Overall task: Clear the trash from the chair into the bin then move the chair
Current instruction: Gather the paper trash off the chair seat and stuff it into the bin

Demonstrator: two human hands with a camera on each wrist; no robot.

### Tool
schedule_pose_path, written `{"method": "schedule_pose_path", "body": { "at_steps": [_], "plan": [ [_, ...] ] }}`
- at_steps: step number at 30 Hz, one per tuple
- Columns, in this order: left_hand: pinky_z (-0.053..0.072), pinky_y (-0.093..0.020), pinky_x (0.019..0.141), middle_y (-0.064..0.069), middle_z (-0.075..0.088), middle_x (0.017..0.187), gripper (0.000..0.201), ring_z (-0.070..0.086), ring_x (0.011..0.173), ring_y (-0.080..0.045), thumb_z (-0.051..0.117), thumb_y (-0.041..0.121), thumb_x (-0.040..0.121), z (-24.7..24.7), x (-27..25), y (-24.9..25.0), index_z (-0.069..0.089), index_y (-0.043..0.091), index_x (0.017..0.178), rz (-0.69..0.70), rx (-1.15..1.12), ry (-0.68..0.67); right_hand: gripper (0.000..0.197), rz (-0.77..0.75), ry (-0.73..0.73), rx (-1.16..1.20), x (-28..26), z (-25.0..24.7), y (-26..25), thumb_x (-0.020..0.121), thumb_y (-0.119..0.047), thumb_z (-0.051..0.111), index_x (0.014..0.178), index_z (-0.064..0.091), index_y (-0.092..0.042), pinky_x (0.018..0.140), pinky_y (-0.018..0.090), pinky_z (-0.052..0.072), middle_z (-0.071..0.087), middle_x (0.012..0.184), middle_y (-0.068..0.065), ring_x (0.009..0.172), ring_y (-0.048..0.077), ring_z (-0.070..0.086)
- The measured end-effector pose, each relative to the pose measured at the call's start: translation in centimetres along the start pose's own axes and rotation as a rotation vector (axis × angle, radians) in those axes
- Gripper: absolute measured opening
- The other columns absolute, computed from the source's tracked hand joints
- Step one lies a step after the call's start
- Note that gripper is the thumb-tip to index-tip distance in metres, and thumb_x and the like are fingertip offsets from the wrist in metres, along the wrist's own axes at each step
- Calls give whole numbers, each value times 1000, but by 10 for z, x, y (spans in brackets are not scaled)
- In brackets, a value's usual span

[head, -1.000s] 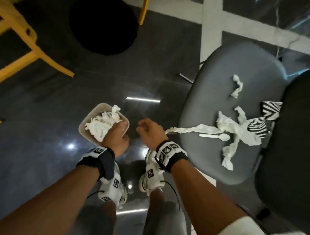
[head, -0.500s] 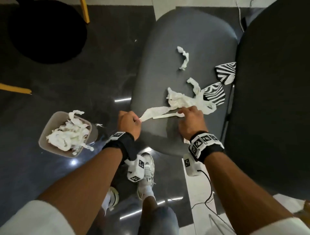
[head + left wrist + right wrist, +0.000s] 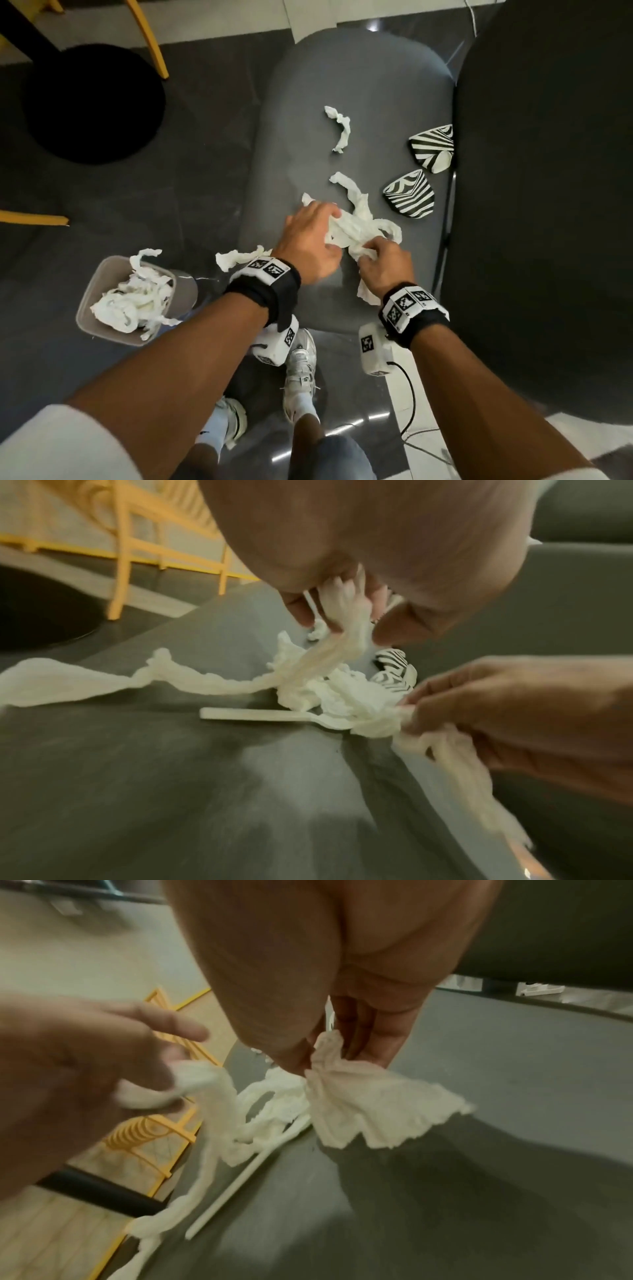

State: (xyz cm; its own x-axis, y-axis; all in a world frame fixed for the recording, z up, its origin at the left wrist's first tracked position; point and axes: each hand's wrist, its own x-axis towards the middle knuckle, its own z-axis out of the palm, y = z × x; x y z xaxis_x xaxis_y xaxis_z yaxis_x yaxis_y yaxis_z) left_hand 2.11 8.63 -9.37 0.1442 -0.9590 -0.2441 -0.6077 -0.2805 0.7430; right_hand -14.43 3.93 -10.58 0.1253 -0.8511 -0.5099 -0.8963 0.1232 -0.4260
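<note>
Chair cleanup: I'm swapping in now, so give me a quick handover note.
Left hand and right hand both grip the tangled tissue on the chair seat.
Bin stands on the floor at left, already stuffed with tissue.
Left on the seat: a white plastic spoon under the tangle, a small tissue strip, two striped paper cups.
Chair not yet moved.
</note>
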Motion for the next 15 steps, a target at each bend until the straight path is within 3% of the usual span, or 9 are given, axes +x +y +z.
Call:
{"method": "schedule_pose_path", "body": {
  "at_steps": [2,5,7,11,15],
  "plan": [
    [34,-43,106,-1,44,126,68,43,120,-27,61,24,72,15,16,6,43,21,138,42,257,-100,18,-12,26,15,7,-13,3,85,-22,58,99,69,-18,86,32,51,74,100,10,100,34,66],
    [30,-46,111,-7,32,143,87,33,132,-32,67,27,71,32,33,-3,28,22,148,51,490,-197,21,-38,76,21,22,-33,9,85,-25,58,100,71,-19,86,36,54,75,99,10,98,33,67],
    [27,-50,113,-8,22,153,89,24,140,-33,68,24,75,39,38,-15,23,23,152,-18,558,-260,21,-76,136,23,34,-46,14,84,-27,59,99,72,-20,85,35,55,74,98,9,96,30,67],
    [35,-52,99,-5,32,146,58,31,131,-35,60,12,82,38,41,-29,44,27,136,-72,566,-298,23,-151,217,-39,65,-60,22,89,-24,60,108,73,-20,100,28,39,60,119,13,116,30,55],
    [40,-47,95,-4,48,129,34,39,118,-34,48,3,85,30,49,-35,55,17,116,-31,487,-323,22,-135,242,-43,97,-65,21,88,-19,62,109,69,-18,110,29,32,45,139,12,131,33,42]
  ]
}}
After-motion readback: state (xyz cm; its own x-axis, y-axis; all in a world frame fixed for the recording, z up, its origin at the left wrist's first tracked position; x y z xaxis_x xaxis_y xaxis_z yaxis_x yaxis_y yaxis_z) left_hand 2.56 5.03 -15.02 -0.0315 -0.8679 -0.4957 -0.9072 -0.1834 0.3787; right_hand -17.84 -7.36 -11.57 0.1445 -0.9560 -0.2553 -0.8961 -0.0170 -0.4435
